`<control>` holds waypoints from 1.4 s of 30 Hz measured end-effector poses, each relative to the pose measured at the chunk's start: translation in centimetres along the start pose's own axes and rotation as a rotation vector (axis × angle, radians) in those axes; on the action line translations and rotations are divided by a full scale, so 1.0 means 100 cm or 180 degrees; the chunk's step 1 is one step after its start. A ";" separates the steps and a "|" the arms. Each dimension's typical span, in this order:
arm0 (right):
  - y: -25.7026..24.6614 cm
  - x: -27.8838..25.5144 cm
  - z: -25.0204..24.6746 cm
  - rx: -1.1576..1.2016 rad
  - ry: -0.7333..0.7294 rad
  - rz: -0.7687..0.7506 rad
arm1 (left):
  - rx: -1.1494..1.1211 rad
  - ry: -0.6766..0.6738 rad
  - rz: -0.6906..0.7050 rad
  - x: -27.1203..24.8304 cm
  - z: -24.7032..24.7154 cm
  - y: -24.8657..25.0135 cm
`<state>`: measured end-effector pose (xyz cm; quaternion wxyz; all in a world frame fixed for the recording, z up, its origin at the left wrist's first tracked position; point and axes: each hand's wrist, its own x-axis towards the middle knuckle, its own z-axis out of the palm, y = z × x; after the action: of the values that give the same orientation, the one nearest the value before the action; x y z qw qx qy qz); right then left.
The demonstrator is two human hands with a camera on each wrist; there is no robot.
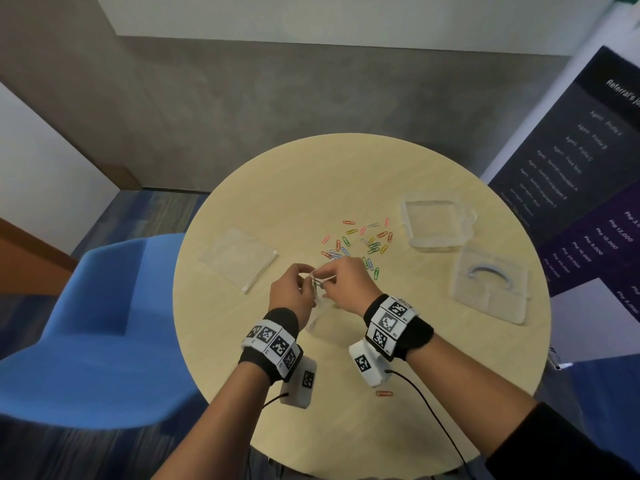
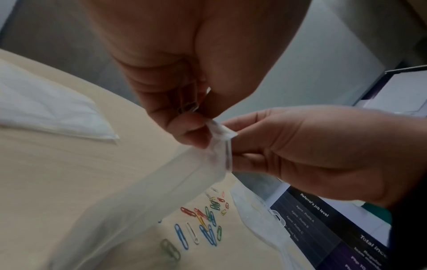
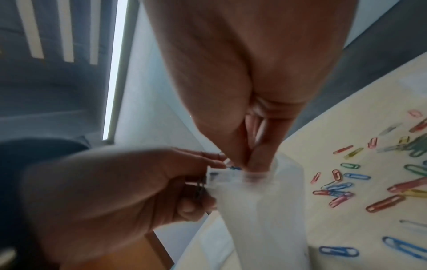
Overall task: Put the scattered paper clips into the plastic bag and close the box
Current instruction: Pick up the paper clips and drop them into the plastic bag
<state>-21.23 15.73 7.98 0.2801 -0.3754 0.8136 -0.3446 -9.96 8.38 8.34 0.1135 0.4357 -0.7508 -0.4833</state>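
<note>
A small clear plastic bag [image 1: 320, 313] hangs between both hands above the round table [image 1: 277, 188]. My left hand [image 1: 306, 280] pinches one side of its rim and also holds a few dark paper clips [image 2: 188, 107] in its curled fingers. On the other side my right hand [image 1: 327, 278] pinches the rim, with fingertips [image 3: 256, 164] dipped into the bag's mouth [image 3: 245, 175]. Several coloured paper clips [image 1: 360, 244] lie scattered just beyond the hands. The clear plastic box [image 1: 436, 220] lies open at the right, and a flat clear lid-like piece [image 1: 491, 285] lies apart from it.
A second flat plastic bag [image 1: 239, 258] lies on the table's left side. One orange clip [image 1: 384, 393] sits alone near the front edge, by a black wrist cable [image 1: 426, 403]. A blue chair [image 1: 104, 323] stands left of the table, a dark banner [image 1: 571, 174] at the right.
</note>
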 end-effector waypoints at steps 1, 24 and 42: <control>0.000 0.001 -0.002 -0.0008 0.0096 -0.0063 | 0.0066 -0.0016 0.0005 0.002 0.001 0.002; 0.117 0.133 -0.064 -0.1511 -0.0020 0.0990 | -0.1006 0.0056 -0.0897 0.015 0.017 0.029; 0.100 0.105 -0.038 -0.2657 -0.0184 -0.0137 | -0.0306 0.0269 -0.0227 0.022 -0.053 0.017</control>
<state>-34.01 13.40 0.53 0.1194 -0.4830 0.8672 0.0196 -9.08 3.63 11.81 0.1486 0.4763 -0.7052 -0.5037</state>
